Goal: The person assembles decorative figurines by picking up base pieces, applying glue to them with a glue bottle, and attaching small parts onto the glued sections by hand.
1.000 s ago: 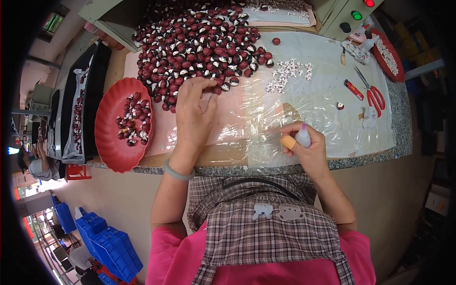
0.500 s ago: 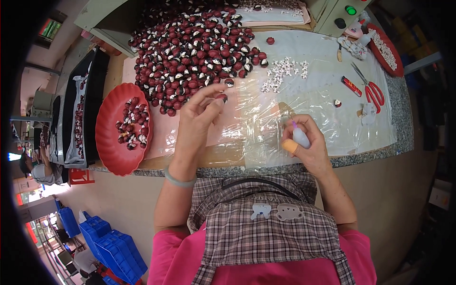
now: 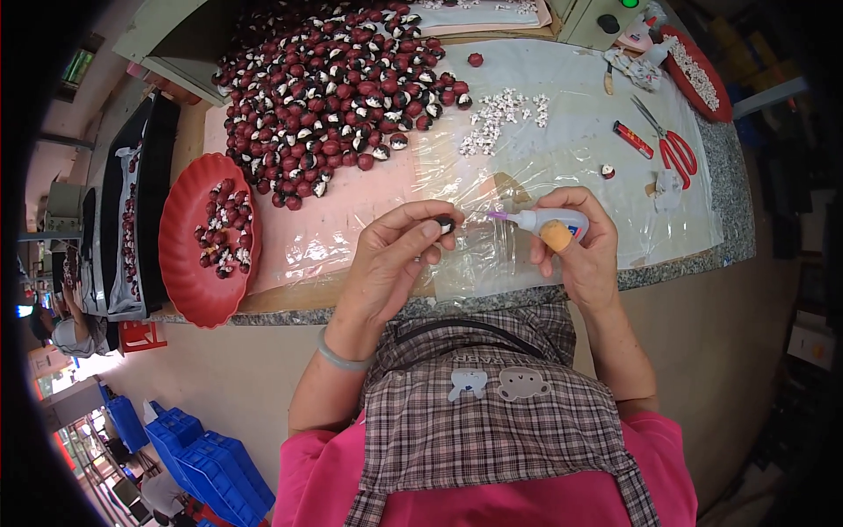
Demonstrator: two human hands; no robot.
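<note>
My left hand [image 3: 386, 263] pinches a small dark ball with a white patch [image 3: 446, 226] between thumb and fingertips, above the near edge of the plastic sheet. My right hand [image 3: 590, 255], with an orange wrap on its thumb, grips a white squeeze glue bottle [image 3: 566, 217]. The bottle lies level, its thin purple nozzle [image 3: 499, 215] pointing left at the ball, a short gap between them. Farther back is a large heap of dark red, black and white balls [image 3: 334, 105]. Small white pieces [image 3: 492, 123] lie loose right of the heap.
A red scalloped bowl [image 3: 180, 263] of balls and white pieces stands at left, beside a black tray [image 3: 156, 184]. Toward the right lie red-handled scissors [image 3: 678, 154], a red tube-like object [image 3: 632, 140] and one ball [image 3: 608, 171]. A red dish [image 3: 716, 105] holds white pieces.
My left hand has come from the heap's edge toward me and right with the ball. My right hand has turned the glue bottle level, nozzle leftward. The view has shifted slightly.
</note>
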